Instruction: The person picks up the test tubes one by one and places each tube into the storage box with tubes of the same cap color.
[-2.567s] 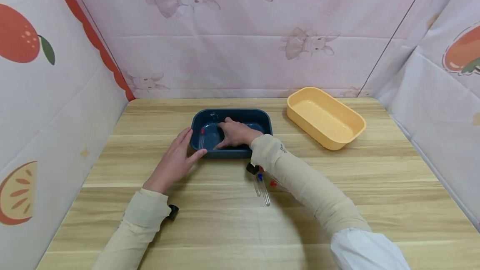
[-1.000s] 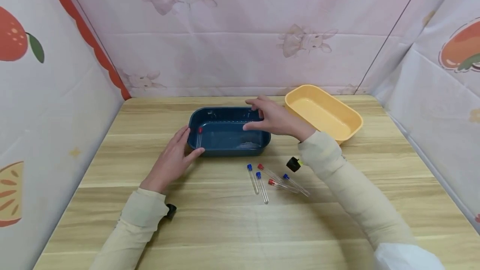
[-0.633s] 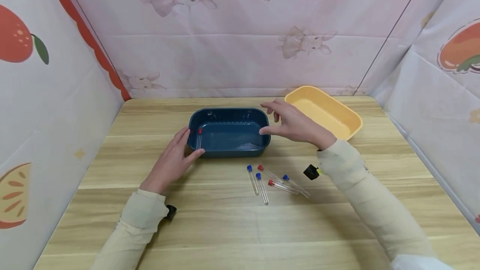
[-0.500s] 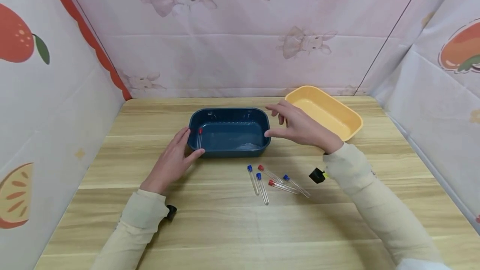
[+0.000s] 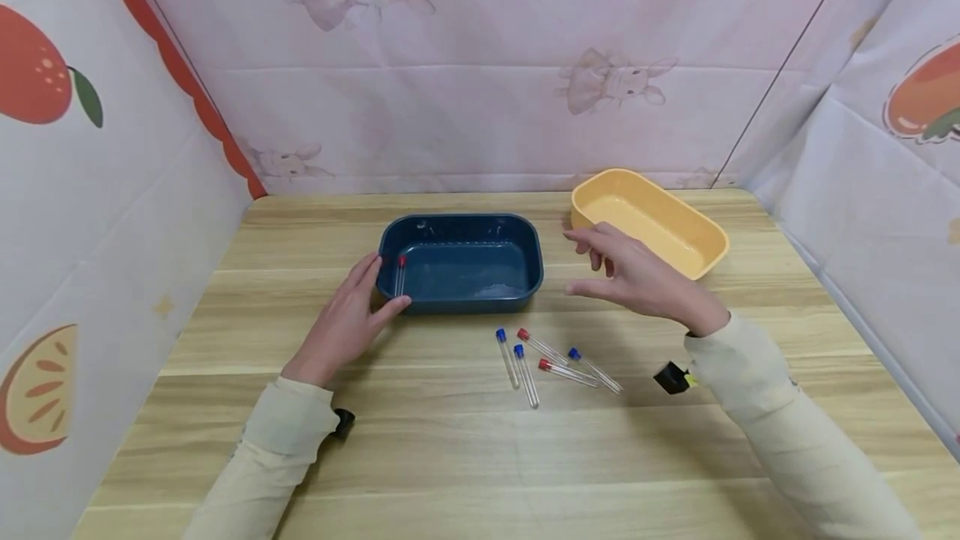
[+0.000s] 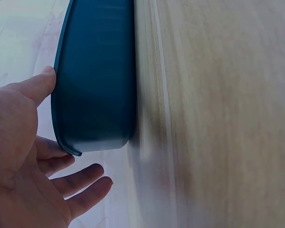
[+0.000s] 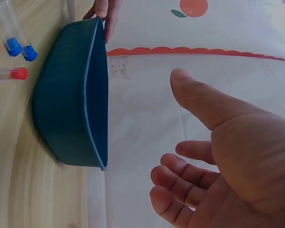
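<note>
Bright, even light fills the head view, leaving soft shadow on the desk (image 5: pixel 420 457) beneath the right sleeve (image 5: pixel 802 423) and pale glints inside the blue tray (image 5: pixel 465 269). Both wrist views look dimmer and cooler; the left's desk grain is blurred, the right's upper right corner washed pale.

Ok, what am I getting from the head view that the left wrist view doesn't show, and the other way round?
Only the head view: the yellow tray, three blue-capped tubes and two red-capped tubes on the table, another red-capped tube inside the blue tray, and the right hand, holding nothing.

Only the left wrist view: the palm side of the left hand, with two fingers apart from the tray.

Both: the left hand at one end of the blue tray, and the wooden table.
</note>
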`<state>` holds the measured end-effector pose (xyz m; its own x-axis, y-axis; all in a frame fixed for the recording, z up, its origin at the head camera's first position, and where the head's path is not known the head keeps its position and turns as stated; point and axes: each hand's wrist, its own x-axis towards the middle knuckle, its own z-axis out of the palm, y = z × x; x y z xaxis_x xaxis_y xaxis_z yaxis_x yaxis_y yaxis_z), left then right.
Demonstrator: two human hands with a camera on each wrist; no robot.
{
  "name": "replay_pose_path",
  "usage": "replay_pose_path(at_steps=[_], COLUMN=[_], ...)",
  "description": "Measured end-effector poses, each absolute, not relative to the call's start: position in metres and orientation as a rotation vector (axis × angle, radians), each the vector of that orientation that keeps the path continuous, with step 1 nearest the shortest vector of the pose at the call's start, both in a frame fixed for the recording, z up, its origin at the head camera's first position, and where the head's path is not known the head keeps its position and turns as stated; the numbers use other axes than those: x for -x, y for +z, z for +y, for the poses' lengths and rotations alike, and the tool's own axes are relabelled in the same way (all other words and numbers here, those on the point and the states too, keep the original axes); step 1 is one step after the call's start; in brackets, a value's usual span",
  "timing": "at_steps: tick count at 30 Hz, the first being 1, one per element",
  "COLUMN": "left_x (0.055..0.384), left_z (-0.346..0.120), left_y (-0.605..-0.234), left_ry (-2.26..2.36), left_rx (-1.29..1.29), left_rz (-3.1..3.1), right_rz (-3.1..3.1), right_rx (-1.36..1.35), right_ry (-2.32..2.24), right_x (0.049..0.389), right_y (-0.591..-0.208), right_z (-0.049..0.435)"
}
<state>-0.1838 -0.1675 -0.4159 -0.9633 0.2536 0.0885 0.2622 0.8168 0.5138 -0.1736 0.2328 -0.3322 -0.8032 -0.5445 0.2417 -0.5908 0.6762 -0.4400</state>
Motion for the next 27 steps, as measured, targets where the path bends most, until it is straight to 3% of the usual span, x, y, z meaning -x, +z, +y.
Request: replay_pose_path(at_steps=[27], left_x=[0.183], left_z=[-0.167], left_y=[-0.415], left_ry=[-0.85], left_rx=[0.396], left_rz=[-2.995], right_rz=[-2.854], right_rx=[-1.071], right_ry=[0.916], right_x=[0.153], right_y=[-0.381], right_z=[0.253])
